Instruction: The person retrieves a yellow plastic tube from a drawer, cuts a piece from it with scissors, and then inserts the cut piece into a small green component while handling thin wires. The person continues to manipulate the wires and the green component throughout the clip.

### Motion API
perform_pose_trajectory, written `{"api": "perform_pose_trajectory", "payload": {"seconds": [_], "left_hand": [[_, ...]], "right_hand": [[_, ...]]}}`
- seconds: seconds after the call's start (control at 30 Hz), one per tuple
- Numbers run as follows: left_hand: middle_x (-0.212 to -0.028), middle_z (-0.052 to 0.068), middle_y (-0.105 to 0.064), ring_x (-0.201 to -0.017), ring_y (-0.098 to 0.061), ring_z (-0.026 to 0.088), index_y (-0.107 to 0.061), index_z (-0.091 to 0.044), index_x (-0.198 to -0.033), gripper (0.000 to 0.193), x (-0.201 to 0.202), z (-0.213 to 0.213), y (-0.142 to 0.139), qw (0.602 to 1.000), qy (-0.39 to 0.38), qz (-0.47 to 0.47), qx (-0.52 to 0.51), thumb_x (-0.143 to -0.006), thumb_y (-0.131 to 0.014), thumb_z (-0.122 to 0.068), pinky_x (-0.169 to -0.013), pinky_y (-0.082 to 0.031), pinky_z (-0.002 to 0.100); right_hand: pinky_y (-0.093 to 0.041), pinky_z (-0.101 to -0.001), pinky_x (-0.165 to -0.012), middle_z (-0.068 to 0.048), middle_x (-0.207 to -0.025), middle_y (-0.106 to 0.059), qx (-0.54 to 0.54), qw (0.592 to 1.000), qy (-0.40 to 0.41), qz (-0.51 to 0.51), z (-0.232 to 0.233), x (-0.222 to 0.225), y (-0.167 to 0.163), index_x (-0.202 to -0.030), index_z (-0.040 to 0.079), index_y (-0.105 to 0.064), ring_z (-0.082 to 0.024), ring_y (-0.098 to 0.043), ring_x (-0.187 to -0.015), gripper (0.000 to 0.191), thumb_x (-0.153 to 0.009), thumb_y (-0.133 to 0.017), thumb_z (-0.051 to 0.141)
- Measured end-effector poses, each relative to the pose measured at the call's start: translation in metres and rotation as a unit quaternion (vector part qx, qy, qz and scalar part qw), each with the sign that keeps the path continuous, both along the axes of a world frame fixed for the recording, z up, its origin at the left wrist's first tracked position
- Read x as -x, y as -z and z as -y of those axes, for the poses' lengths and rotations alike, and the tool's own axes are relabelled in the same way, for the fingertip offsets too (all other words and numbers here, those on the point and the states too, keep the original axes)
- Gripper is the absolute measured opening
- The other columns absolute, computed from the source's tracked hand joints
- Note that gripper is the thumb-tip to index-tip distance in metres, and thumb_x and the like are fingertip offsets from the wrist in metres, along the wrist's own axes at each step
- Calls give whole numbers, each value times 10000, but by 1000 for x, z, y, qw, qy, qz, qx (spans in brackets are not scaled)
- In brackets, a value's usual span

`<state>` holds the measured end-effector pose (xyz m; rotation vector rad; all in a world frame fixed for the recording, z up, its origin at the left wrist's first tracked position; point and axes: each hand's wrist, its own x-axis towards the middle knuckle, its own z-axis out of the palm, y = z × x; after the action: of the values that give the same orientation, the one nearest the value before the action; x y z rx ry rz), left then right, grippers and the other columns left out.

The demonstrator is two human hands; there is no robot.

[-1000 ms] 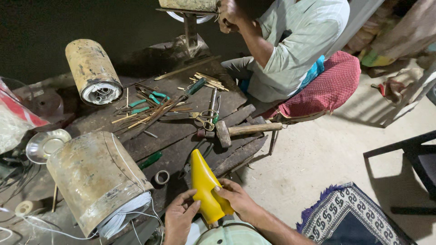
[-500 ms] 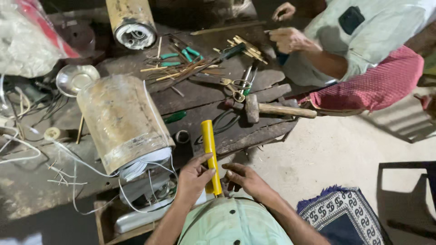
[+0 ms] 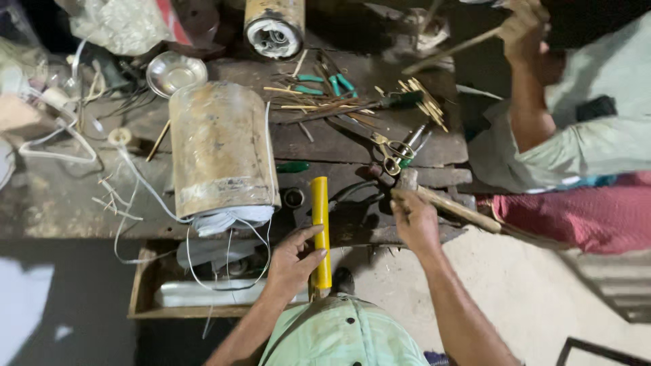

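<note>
The left hand is clamped on a yellow tube that juts up over the workbench's near edge. The right hand grips a hammer handle at the near right corner. A big rusty cylinder lies just left (white wires trailing), scissors behind, and a seated person's hand beyond.

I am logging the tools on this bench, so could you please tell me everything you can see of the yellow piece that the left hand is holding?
The yellow piece is a long, narrow, bright yellow strip or tube, smooth and plastic-looking. It lies nearly upright in the picture, its far end over the dark wooden bench beside a small ring-shaped part, its near end by the person's body. The left hand grips its lower half, thumb and fingers against it. The right hand is apart from it, at the hammer.
</note>
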<state>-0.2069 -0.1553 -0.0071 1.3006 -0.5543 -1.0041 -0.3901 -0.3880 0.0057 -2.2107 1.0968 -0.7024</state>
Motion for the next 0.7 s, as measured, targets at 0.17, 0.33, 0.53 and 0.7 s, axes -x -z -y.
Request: {"api": "perform_pose_trajectory", "payload": {"seconds": [0.17, 0.33, 0.53, 0.7], "left_hand": [[-1096, 22, -718, -870, -632, 102, -698, -93, -1290, 491, 10, 25, -11, 991, -74, 104, -42, -818, -770, 18, -763, -534, 256], [-1059, 35, -700, -838, -634, 119, -696, -115, -1301, 500, 9, 66, -9, 987, -152, -15, -45, -818, -752, 1, -718, -551, 290], [-1109, 24, -710, -884, -625, 110, -689, -95, -1307, 496, 8, 122, -9, 976, -209, 32, 44, -828, -747, 21, -793, -543, 265], [-1091, 56, -718, -939, -642, 132, -739, -60, -1216, 399, -8, 150, 5, 975, -193, 97, 55, -826, -770, 20, -790, -559, 292]], "right_hand": [[-550, -458, -914, -191, -1115, -701, 178, 976, -115, -47, 78, -22, -15, -1169, 57, -709, -398, -667, -1043, 331, -842, -675, 12], [-505, -492, -955, -198, -1189, -667, 198, 952, -181, -144, 118, -34, 1, -1160, 48, -699, -411, -632, -1098, 376, -790, -713, 106], [-523, -504, -917, -252, -1087, -689, 217, 913, -183, -294, 157, -51, 48, -1231, 38, -648, -436, -645, -1047, 482, -786, -740, 200], [-553, -540, -853, -256, -981, -719, 212, 907, -139, -336, 161, -62, 48, -1216, 92, -658, -431, -695, -960, 261, -989, -621, 217]]}}
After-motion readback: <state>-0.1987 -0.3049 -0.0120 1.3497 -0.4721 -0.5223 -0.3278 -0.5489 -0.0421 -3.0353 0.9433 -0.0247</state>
